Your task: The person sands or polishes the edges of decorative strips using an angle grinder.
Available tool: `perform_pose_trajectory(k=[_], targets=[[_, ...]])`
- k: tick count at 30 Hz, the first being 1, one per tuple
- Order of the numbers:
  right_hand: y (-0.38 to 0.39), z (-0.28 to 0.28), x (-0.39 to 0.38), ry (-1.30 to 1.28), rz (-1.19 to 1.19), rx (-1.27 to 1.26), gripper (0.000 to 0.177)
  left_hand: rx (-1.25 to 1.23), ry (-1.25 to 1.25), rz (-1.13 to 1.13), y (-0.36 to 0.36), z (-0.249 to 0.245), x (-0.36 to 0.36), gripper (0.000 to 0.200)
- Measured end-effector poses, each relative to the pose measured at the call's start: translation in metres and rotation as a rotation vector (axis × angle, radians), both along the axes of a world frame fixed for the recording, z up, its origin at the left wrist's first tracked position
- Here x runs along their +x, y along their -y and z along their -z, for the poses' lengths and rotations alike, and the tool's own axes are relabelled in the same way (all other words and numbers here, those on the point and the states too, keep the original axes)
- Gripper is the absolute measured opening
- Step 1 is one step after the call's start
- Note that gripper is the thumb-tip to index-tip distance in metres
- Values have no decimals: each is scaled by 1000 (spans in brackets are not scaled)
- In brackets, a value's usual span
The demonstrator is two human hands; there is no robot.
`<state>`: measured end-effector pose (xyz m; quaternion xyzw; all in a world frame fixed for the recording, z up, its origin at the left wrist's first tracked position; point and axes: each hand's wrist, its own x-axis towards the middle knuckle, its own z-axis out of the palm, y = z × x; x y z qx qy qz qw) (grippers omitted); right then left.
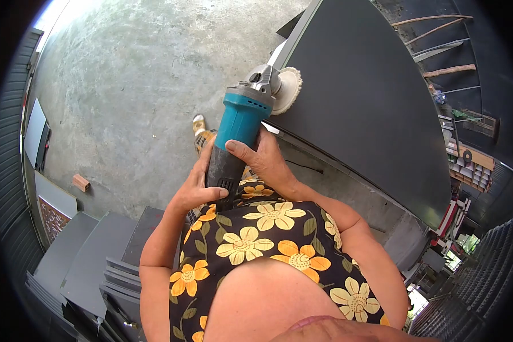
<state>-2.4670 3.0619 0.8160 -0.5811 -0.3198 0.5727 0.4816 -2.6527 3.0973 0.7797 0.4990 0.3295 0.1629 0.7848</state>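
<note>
Both hands grip a teal and black angle grinder (240, 118) in front of my body. A pale, fluffy-edged polishing pad (288, 91) is fitted to its grey metal head and overlaps the left edge of the dark grey panel (370, 97). Around the black rear of the body wraps my left hand (196, 185), thumb lying across it. My right hand (265, 159) holds the grinder higher up, at the lower end of the teal housing, with its thumb on top and its fingers hidden behind.
Stacked grey panels (85, 256) stand at the lower left. A reddish block (81, 182) lies on the concrete floor (137, 85). Beyond the panel on the right is a rack with small compartments (470, 171). A dark cord (305, 166) runs below the panel.
</note>
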Motion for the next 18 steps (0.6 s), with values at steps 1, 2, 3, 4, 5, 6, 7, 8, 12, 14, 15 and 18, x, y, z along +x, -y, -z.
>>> perform_pose_trajectory(k=[1,2,3,4,5,6,7,8,12,14,15,18], targets=[[-2,-1,1,19,9,7,72,2,6,-3,-3,-1,2,113],[-5,-1,2,37,17,14,72,3,11,-6,-6,-3,4,113],[-9,-1,4,45,13,7,72,2,13,-7,-10,-4,6,113],[-12,0,8,51,14,-1,71,7,11,0,-15,-5,8,113],[-18,0,10,58,19,-8,71,14,9,11,-23,-5,9,113],[-24,0,11,64,39,-7,71,18,11,22,-31,-7,13,113],[-29,-1,15,73,54,-7,71,17,13,33,-38,-11,18,113],[-33,-3,16,81,71,-7,71,15,16,45,-46,-16,21,113],[-49,-16,26,42,125,19,70,-4,9,103,-71,-25,38,112],[-59,-15,35,74,147,-7,70,-27,13,132,-84,-24,46,111],[-63,-16,40,76,153,-11,70,-38,15,146,-90,-24,51,111],[-69,-16,50,82,187,-13,70,-17,12,169,-99,-24,65,109]])
